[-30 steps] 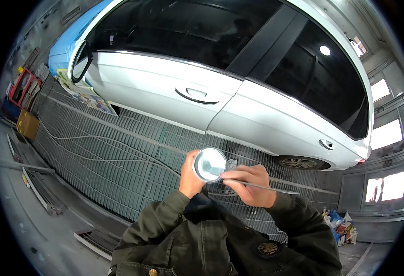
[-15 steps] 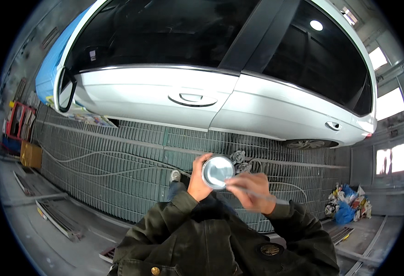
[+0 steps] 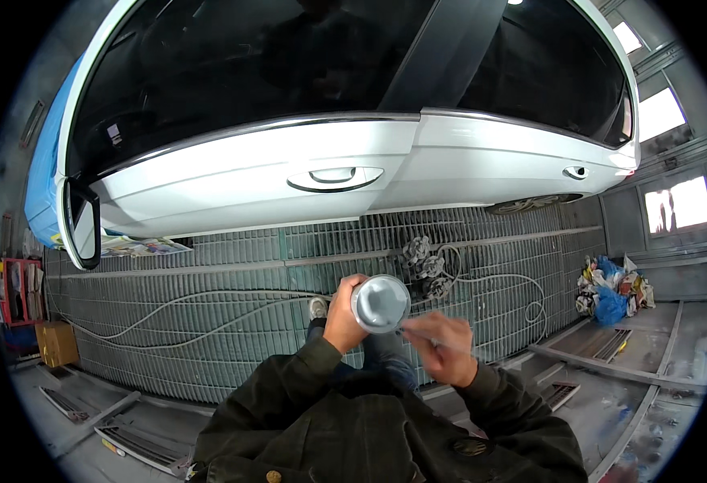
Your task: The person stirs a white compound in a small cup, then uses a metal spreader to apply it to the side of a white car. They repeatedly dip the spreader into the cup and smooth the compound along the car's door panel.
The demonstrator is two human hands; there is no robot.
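My left hand (image 3: 343,324) is closed around the side of a round, clear-looking cup (image 3: 380,303). Grey, paint-like liquid shows inside it, lighter streaks on its surface. Just right of the cup, my right hand (image 3: 448,354) is closed in a pinch on a thin, pale stirring stick (image 3: 476,352), smeared by motion. The stick's near end points at the cup's lower right rim; whether its tip is in the liquid I cannot tell. Beyond both hands stands a white car (image 3: 249,183), side on.
Grating (image 3: 208,294) covers the floor, with a pale hose (image 3: 176,310) snaking across it. Crumpled grey material (image 3: 424,262) lies beyond the cup. A cardboard box (image 3: 57,344) and red rack (image 3: 22,290) stand left; a heap of crumpled paper and blue plastic (image 3: 611,302) sits right.
My view has shifted, so the car's mirror and door sit farther left. The stick's tip has moved from inside the cup's outline to about its rim. Both hands keep their holds.
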